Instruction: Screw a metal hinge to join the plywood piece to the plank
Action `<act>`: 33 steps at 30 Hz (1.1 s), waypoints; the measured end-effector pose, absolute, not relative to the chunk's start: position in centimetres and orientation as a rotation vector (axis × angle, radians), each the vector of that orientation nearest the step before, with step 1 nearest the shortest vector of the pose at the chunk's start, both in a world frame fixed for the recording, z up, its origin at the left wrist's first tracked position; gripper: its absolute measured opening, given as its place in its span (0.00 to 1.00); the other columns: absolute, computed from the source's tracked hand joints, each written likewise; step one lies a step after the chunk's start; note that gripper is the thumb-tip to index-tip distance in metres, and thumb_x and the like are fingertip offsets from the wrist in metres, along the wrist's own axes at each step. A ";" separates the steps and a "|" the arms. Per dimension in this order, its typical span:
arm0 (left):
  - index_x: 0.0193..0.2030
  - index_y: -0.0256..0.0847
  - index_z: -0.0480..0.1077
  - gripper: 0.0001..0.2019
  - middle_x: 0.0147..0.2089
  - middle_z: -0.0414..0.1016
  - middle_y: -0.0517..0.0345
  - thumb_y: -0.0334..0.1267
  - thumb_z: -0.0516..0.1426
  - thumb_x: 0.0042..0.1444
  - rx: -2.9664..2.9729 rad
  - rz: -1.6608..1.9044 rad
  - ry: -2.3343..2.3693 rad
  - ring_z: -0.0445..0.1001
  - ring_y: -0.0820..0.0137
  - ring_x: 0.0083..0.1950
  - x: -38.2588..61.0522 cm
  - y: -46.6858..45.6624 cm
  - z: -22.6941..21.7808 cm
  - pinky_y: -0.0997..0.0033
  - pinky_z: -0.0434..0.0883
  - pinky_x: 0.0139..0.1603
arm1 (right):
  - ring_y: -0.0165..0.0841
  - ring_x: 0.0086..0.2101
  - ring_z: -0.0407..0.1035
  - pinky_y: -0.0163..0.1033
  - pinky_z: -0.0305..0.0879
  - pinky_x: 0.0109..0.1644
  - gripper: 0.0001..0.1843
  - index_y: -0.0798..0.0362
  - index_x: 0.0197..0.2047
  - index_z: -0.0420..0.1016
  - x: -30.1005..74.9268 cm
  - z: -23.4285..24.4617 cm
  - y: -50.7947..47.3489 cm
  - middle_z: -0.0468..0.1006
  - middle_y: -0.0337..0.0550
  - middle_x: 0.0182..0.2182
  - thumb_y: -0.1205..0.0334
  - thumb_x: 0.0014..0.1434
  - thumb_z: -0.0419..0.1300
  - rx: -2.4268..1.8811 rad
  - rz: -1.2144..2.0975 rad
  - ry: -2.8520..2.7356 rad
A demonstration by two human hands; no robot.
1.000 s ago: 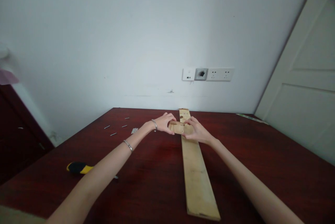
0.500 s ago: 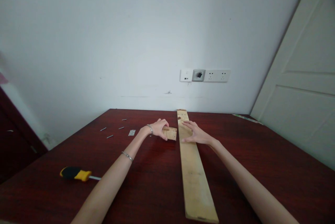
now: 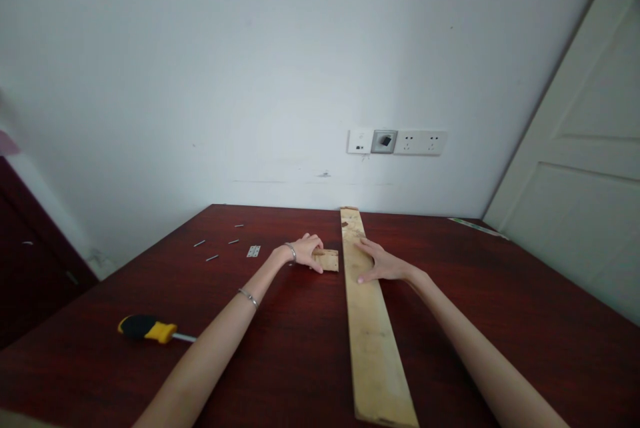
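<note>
1. The left hand grips a small wood block just left of a long board — a loose pinch could let it skid.
2. The right hand, fingers wide, appears from here to rest on the board — a sideways push could swing it askew.

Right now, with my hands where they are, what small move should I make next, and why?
Perhaps nudge the small wood piece rightward to meet the long board: your left hand has hold of the piece, your right hand is at the board, seemingly ready to steady it, and only a narrow gap shows between the two.
</note>
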State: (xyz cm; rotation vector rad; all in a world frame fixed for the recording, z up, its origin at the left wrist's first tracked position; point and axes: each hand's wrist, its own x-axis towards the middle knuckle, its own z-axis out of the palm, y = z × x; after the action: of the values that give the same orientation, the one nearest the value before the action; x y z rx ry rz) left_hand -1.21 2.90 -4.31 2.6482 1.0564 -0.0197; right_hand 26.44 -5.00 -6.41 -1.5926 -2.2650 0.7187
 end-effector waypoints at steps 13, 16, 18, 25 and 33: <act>0.44 0.43 0.64 0.32 0.48 0.64 0.55 0.58 0.66 0.36 2.644 0.004 1.014 0.60 0.58 0.51 -1.2 3.3 -5.0 0.65 0.62 0.47 | 0.49 0.67 0.32 0.52 0.34 0.69 0.66 0.56 0.69 0.48 26.6 -7.0 -5.0 0.38 0.57 0.69 0.31 0.33 0.66 -1.578 0.740 -2.230; 0.45 0.43 0.63 0.33 0.48 0.64 0.56 0.58 0.66 0.36 2.652 0.000 1.012 0.60 0.59 0.51 -1.1 3.5 -5.1 0.66 0.62 0.47 | 0.49 0.67 0.33 0.51 0.34 0.69 0.67 0.58 0.69 0.49 26.5 -6.9 -5.0 0.38 0.58 0.69 0.31 0.33 0.66 -1.585 0.732 -2.231; 0.45 0.43 0.63 0.33 0.48 0.64 0.56 0.59 0.66 0.36 2.650 -0.001 1.011 0.60 0.59 0.51 -1.1 3.5 -5.1 0.66 0.62 0.47 | 0.49 0.67 0.33 0.52 0.34 0.69 0.66 0.55 0.69 0.49 26.5 -6.9 -5.0 0.38 0.56 0.69 0.31 0.33 0.66 -1.585 0.733 -2.230; 0.45 0.43 0.63 0.33 0.49 0.64 0.55 0.60 0.65 0.35 2.650 -0.016 1.021 0.60 0.59 0.51 -1.0 3.2 -4.8 0.66 0.62 0.47 | 0.48 0.67 0.32 0.52 0.34 0.69 0.65 0.55 0.69 0.49 26.8 -7.3 -4.7 0.37 0.56 0.69 0.31 0.35 0.65 -1.589 0.730 -2.257; 0.45 0.44 0.63 0.33 0.49 0.64 0.56 0.60 0.65 0.35 2.648 -0.012 1.014 0.61 0.58 0.51 -1.0 3.6 -5.2 0.65 0.62 0.47 | 0.49 0.67 0.31 0.54 0.33 0.68 0.64 0.52 0.69 0.49 26.8 -7.1 -4.7 0.38 0.54 0.70 0.32 0.35 0.66 -1.592 0.737 -2.265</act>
State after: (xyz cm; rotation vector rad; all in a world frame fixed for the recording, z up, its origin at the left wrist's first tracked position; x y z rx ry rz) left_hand -1.05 3.61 -5.22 2.6483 1.0137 -0.0122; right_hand 26.79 -4.67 -7.07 -1.5915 -2.2650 0.7366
